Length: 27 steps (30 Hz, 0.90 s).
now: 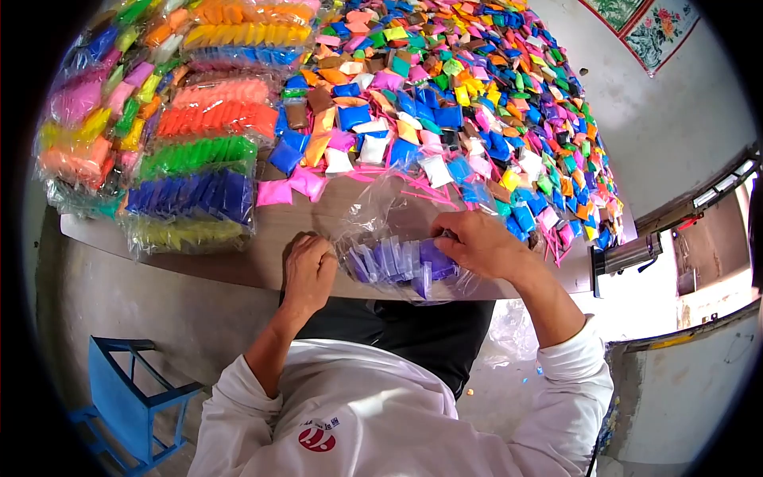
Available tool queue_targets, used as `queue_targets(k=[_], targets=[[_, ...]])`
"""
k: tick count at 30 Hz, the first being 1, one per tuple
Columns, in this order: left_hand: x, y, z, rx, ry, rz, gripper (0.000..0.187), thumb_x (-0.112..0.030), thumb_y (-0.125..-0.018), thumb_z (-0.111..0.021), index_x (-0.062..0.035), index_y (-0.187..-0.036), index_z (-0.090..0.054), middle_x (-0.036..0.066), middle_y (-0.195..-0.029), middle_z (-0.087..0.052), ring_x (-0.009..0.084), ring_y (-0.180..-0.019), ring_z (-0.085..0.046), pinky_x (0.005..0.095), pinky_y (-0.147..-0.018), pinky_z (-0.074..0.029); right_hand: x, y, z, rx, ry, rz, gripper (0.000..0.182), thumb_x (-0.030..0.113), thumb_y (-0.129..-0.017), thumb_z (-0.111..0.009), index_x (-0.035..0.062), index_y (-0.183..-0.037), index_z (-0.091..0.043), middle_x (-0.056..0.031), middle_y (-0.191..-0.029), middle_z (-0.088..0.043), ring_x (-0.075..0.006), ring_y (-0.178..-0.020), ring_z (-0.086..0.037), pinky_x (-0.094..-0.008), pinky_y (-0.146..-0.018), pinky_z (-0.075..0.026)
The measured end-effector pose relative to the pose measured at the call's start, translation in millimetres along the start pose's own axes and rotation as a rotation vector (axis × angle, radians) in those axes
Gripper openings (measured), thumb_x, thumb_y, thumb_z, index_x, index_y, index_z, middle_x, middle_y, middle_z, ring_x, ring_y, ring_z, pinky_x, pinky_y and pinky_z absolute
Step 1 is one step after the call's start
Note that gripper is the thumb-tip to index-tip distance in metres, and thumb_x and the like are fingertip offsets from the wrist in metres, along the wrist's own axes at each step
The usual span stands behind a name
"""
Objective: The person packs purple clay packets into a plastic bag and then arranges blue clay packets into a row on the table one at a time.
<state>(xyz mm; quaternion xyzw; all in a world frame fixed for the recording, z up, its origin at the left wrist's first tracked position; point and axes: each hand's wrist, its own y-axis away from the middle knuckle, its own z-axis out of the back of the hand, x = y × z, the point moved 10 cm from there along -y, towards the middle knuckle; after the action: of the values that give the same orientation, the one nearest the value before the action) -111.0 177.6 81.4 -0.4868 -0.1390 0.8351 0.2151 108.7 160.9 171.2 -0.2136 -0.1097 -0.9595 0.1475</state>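
A clear plastic bag [380, 208] lies near the front edge of the table, with a row of small purple packets [389, 258] inside. My right hand [479, 245] is at the bag's right side, its thumb and fingers pinched on a purple packet [437, 258] at that end of the row. Just left of the bag, my left hand [311, 270] rests on the tabletop with curled fingers. Whatever those fingers may hold is hidden.
Loose colourful packets [449, 117] and pink sticks [417, 195] heap across the table [306, 215]. Filled clear bags of green packets [199, 157] and other colours are stacked at left. A blue stool [119, 389] stands on the floor at lower left.
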Motion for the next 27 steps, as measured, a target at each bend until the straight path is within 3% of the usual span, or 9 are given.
queue_targets(k=[2,5,9,11,12,14,15,17,27], targets=[[2,-1,0,0.004,-0.028,0.001,0.01,-0.007,-0.081,-0.053,0.0008,-0.074,-0.055,0.018,-0.077,-0.057,0.0379,-0.08,-0.055,0.0468,-0.076,-0.043,-7,-1,-1,-0.045,-0.02,-0.087,0.019,0.016,-0.089,-0.068,0.001,-0.101,-0.067,-0.0183,-0.09,-0.072,-0.0361,-0.087,-0.069,-0.0436,-0.078,-0.054],[1,-1,0,0.008,-0.021,0.0,0.01,-0.006,-0.081,-0.053,0.0009,-0.074,-0.055,0.018,-0.077,-0.057,0.0378,-0.08,-0.055,0.0465,-0.075,-0.043,2,-7,-18,0.066,0.081,-0.034,0.021,0.017,-0.088,-0.069,0.0019,-0.102,-0.066,-0.0181,-0.09,-0.072,-0.0362,-0.086,-0.069,-0.0437,-0.078,-0.054],[-1,-1,1,0.0,-0.011,-0.017,0.009,-0.006,-0.08,-0.054,0.001,-0.074,-0.054,0.018,-0.077,-0.057,0.0379,-0.08,-0.055,0.0465,-0.075,-0.044,-5,-11,-26,0.047,0.058,-0.013,0.025,0.017,-0.087,-0.07,0.0028,-0.107,-0.067,-0.0186,-0.09,-0.071,-0.0371,-0.089,-0.069,-0.0443,-0.081,-0.054],[0,-1,1,0.003,-0.005,-0.005,0.009,-0.006,-0.08,-0.054,0.0011,-0.074,-0.054,0.019,-0.076,-0.056,0.0382,-0.08,-0.054,0.0467,-0.075,-0.043,-2,-4,-24,0.087,0.066,0.012,0.046,0.021,-0.082,-0.075,0.0045,-0.124,-0.063,-0.0203,-0.103,-0.07,-0.039,-0.1,-0.067,-0.0445,-0.088,-0.053],[1,-1,1,0.004,-0.005,-0.002,0.009,-0.006,-0.08,-0.054,0.0011,-0.074,-0.054,0.019,-0.076,-0.056,0.0382,-0.08,-0.054,0.0467,-0.075,-0.043,0,0,-21,0.09,0.065,0.012,0.046,0.021,-0.082,-0.075,0.0045,-0.124,-0.063,-0.0203,-0.103,-0.07,-0.039,-0.1,-0.067,-0.0445,-0.088,-0.053],[1,0,2,-0.003,-0.005,-0.01,0.009,-0.006,-0.08,-0.054,0.0014,-0.074,-0.053,0.019,-0.076,-0.055,0.0388,-0.08,-0.054,0.047,-0.074,-0.043,8,10,-22,0.167,0.133,0.046,0.072,0.025,-0.076,-0.08,0.0058,-0.14,-0.052,-0.0211,-0.125,-0.063,-0.0411,-0.112,-0.063,-0.0444,-0.095,-0.051],[1,0,2,-0.005,-0.006,-0.008,0.009,-0.006,-0.08,-0.054,0.0014,-0.074,-0.053,0.019,-0.076,-0.055,0.0388,-0.08,-0.054,0.047,-0.074,-0.043,12,12,-23,0.169,0.134,0.048,0.072,0.025,-0.076,-0.08,0.0058,-0.14,-0.052,-0.0211,-0.125,-0.063,-0.0411,-0.112,-0.063,-0.0444,-0.095,-0.051],[1,0,1,-0.005,-0.001,-0.012,0.009,-0.005,-0.08,-0.054,0.0017,-0.074,-0.053,0.02,-0.077,-0.055,0.0391,-0.08,-0.054,0.0473,-0.074,-0.043,12,15,-32,0.214,0.187,-0.043,0.086,0.025,-0.073,-0.082,0.0052,-0.147,-0.043,-0.0203,-0.141,-0.052,-0.042,-0.118,-0.06,-0.0448,-0.099,-0.049],[1,0,2,-0.005,-0.004,-0.016,0.009,-0.006,-0.081,-0.055,0.0014,-0.075,-0.054,0.02,-0.077,-0.056,0.039,-0.081,-0.054,0.0476,-0.075,-0.044,7,12,-42,0.151,0.149,0.032,0.073,0.012,-0.078,-0.073,0.0016,-0.144,-0.044,-0.0212,-0.141,-0.051,-0.0424,-0.114,-0.062,-0.0466,-0.098,-0.051]])
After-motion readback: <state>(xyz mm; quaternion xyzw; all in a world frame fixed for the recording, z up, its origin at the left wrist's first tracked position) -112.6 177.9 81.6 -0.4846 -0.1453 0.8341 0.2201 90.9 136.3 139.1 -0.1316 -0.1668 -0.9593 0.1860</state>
